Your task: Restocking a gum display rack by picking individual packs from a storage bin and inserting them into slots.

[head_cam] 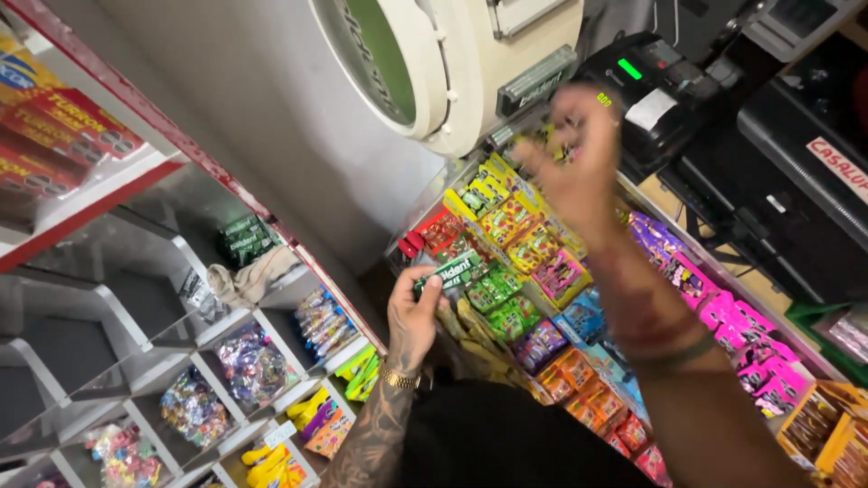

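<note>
The left hand (411,316) is closed on a green pack of gum (452,269), thumb and fingers pinching its near end. The pack sits tilted at the left edge of the candy display rack (579,316), just above the rows of green, yellow and red packets. A gold bracelet (399,380) circles the left wrist, and the forearm is tattooed.

The right hand (579,163) is raised at the far end of the rack, below the black receipt printer (655,86). It is blurred; the fingers appear curled around some small yellow packets, but the grip cannot be confirmed. A dark band sits on the right wrist.

Left of the rack, a white compartment shelf (136,316) holds bags of wrapped sweets (253,366), green boxes (246,239) and a folded beige cloth (249,278). Red cartons (63,136) fill the upper shelf at far left. A round white scale dial (407,63) hangs at the top centre. Pink packets (750,348) line the right side of the rack.
</note>
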